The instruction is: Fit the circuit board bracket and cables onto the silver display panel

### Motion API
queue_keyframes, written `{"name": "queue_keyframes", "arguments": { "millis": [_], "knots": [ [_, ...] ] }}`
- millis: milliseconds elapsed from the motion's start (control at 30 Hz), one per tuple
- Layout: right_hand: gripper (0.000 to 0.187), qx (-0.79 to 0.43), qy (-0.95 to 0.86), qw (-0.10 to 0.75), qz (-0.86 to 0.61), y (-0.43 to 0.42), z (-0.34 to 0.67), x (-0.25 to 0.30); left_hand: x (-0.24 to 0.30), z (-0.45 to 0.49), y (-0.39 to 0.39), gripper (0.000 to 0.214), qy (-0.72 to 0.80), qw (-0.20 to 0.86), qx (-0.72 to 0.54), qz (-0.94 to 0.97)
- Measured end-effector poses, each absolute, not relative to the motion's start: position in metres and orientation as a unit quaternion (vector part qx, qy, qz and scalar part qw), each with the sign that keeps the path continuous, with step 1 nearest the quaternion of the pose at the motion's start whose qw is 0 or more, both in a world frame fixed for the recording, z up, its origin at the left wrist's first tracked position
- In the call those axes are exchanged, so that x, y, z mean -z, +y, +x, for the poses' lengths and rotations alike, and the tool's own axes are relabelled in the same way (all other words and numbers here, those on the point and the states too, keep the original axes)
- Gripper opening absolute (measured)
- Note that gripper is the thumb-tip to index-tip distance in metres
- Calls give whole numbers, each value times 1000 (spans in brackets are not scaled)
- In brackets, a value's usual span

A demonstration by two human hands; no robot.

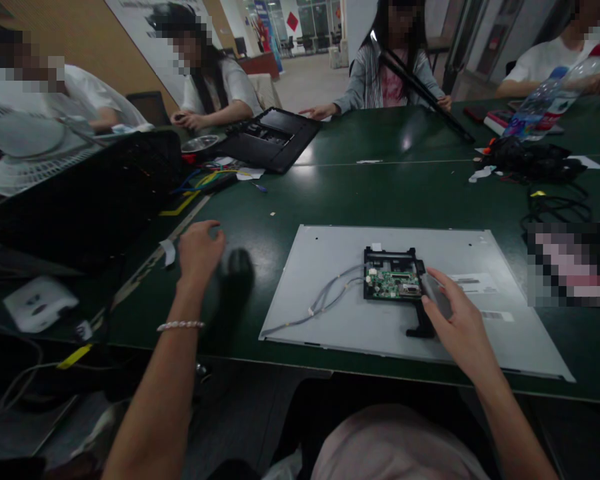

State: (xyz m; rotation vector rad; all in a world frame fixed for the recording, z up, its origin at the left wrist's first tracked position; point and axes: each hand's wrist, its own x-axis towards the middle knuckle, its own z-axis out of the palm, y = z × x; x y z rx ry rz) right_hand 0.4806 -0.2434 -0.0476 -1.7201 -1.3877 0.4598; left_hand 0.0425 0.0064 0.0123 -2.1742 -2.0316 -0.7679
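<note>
A pale grey flat display panel (325, 260) lies on the green table. On it sits a black plastic bracket (390, 254) carrying a green circuit board (391, 283). A grey cable (325, 293) runs from the board's left side to the panel's near left corner. My right hand (457, 317) has its thumb and fingers at the bracket's right edge, gripping it. Left of the panel, my left hand (200, 248) hovers over the table with its fingers loosely curved and apart, nothing visible in them.
A black laptop-like casing (275, 137) lies at the far side. To the left stand a large black panel (90, 193), a white fan (30, 140) and a white box (40, 303). Black cables (555, 200) and bottles (540, 107) are at right. Several people sit around the table.
</note>
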Motion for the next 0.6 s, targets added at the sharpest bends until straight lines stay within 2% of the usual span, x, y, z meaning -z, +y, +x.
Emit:
{"name": "queue_keyframes", "arguments": {
  "millis": [233,400,600],
  "knots": [
    [50,-173,-563,425,-687,-244,474,47,1,-47,0,40,-725,6,259,-639],
    [49,-172,-567,423,-686,-244,474,50,18,-60,-7,42,-741,-22,303,-599],
    [48,-171,-566,430,-683,-243,473,52,18,-65,-14,45,-732,-1,372,-571]
  ]
}}
